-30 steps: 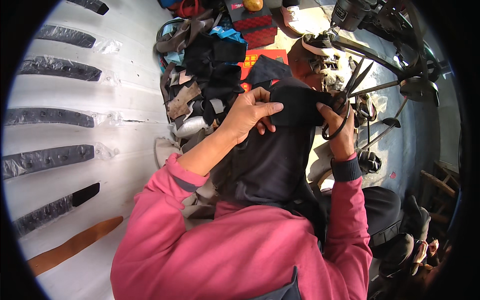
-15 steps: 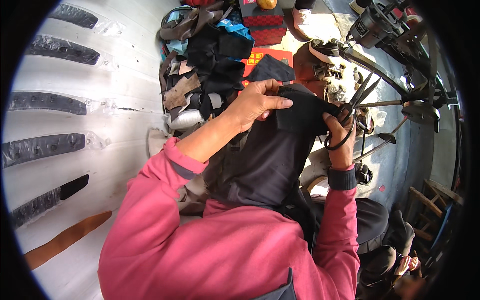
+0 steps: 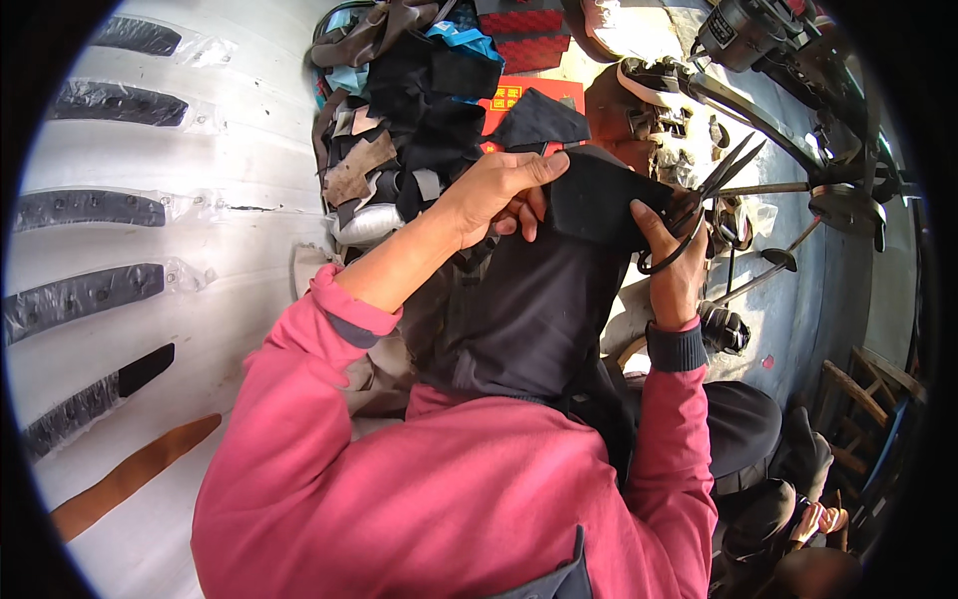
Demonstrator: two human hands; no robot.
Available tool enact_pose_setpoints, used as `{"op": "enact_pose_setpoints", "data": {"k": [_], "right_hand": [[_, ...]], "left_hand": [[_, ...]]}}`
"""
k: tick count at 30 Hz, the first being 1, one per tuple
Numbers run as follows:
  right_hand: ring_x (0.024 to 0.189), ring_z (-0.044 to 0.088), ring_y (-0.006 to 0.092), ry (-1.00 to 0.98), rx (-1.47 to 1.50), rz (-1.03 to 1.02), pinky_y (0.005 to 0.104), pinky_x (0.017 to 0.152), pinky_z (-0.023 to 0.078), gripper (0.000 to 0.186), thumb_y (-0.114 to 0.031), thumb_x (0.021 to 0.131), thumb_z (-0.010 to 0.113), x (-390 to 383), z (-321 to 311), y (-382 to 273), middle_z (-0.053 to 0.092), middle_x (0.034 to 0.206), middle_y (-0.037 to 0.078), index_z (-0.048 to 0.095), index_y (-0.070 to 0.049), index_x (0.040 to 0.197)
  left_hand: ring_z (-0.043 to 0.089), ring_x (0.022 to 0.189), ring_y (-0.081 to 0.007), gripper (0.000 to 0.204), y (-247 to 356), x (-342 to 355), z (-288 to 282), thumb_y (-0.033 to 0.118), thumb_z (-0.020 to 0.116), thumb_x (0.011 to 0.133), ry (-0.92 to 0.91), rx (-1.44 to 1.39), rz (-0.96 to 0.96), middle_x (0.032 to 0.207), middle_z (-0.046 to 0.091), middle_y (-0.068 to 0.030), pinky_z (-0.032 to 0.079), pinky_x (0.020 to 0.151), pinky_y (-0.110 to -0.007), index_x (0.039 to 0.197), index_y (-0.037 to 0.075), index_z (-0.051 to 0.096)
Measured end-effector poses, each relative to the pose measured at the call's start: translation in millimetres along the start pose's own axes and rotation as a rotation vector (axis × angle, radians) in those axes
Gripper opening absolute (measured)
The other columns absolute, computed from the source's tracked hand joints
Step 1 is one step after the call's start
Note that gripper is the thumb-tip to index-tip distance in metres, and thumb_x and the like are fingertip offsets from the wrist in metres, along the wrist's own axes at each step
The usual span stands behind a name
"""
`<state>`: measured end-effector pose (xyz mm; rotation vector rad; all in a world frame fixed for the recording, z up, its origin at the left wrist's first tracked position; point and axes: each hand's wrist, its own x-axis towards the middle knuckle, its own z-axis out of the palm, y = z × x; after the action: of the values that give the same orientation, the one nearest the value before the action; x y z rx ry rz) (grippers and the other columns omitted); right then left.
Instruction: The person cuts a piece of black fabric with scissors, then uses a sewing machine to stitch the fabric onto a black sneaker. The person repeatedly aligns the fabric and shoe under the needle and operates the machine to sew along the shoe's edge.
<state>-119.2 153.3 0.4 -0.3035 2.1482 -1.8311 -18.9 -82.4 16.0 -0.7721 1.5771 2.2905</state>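
A black piece of cloth or thin leather (image 3: 601,205) is stretched between my hands, just above my dark trouser leg. My left hand (image 3: 499,195) pinches its left corner between thumb and forefinger, with the other fingers curled loosely below. On the opposite side, my right hand (image 3: 681,265) has its thumb on the edge of the piece. That same hand carries a pair of black scissors (image 3: 725,172), blades pointing up and away to the right and slightly apart. One handle loop hangs beside the palm; the fingers behind it are partly hidden.
Black, brown and grey scraps (image 3: 424,120) are heaped beyond my left hand, beside a red box (image 3: 539,97). Shoes (image 3: 654,80) and a metal stand machine (image 3: 743,45) are at the right. Wrapped dark strips (image 3: 90,208) hang on the white panel (image 3: 259,150) at left. Another person's hands (image 3: 818,521) show lower right.
My left hand has shifted slightly left, and its lower fingers have loosened. The black piece looks flatter, and my right thumb now reaches further up along its edge. The view has tilted a little.
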Motion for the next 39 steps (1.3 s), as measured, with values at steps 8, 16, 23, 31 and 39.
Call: {"op": "enact_pose_setpoints", "data": {"k": [8, 16, 23, 31, 39], "right_hand": [[0.087, 0.057, 0.0092, 0.039, 0.142, 0.053, 0.0238, 0.079, 0.048, 0.036, -0.011, 0.09, 0.083, 9, 0, 13, 0.059, 0.098, 0.0, 0.061, 0.001, 0.116], [0.09, 0.058, 0.0126, 0.091, 0.099, 0.019, 0.0265, 0.081, 0.049, 0.046, -0.019, 0.089, 0.086, 8, -2, 31, 0.061, 0.102, 0.004, 0.061, 0.004, 0.12], [0.074, 0.06, 0.0084, 0.138, 0.159, 0.038, 0.0235, 0.065, 0.048, 0.03, -0.021, 0.098, 0.078, 5, -4, 33, 0.068, 0.089, 0.005, 0.06, 0.001, 0.109], [0.06, 0.052, 0.0083, -0.181, 0.374, 0.317, 0.0233, 0.053, 0.043, 0.054, -0.057, 0.107, 0.056, -118, -44, 3, 0.053, 0.078, -0.001, 0.06, -0.003, 0.109], [0.069, 0.052, 0.0075, -0.671, 0.361, 0.663, 0.0221, 0.06, 0.046, 0.065, -0.068, 0.106, 0.044, -159, -32, -26, 0.054, 0.083, 0.0, 0.059, -0.005, 0.112]], "left_hand": [[0.069, 0.055, -0.0099, 0.031, -3, -10, 1, 0.033, 0.079, 0.096, -0.101, 0.105, -0.043, 0.073, 0.07, -0.0043, 0.035, 0.041, -0.016, 0.083, 0.009, 0.063], [0.068, 0.053, -0.0106, 0.027, -6, -23, 14, 0.028, 0.079, 0.095, -0.063, 0.331, 0.056, 0.073, 0.07, -0.0035, 0.038, 0.043, -0.019, 0.086, 0.007, 0.065], [0.067, 0.054, -0.011, 0.034, -8, -18, 11, 0.035, 0.078, 0.096, -0.014, 0.204, -0.019, 0.073, 0.07, -0.0039, 0.036, 0.044, -0.021, 0.081, 0.008, 0.066], [0.067, 0.055, -0.0109, 0.031, -6, -23, 12, 0.035, 0.075, 0.099, 0.0, 0.265, -0.023, 0.074, 0.071, -0.0044, 0.04, 0.047, -0.02, 0.085, 0.009, 0.066], [0.07, 0.062, -0.0105, 0.025, -6, -27, 15, 0.031, 0.073, 0.099, -0.076, 0.24, 0.009, 0.08, 0.073, -0.0037, 0.043, 0.052, -0.021, 0.089, 0.01, 0.066]]}}
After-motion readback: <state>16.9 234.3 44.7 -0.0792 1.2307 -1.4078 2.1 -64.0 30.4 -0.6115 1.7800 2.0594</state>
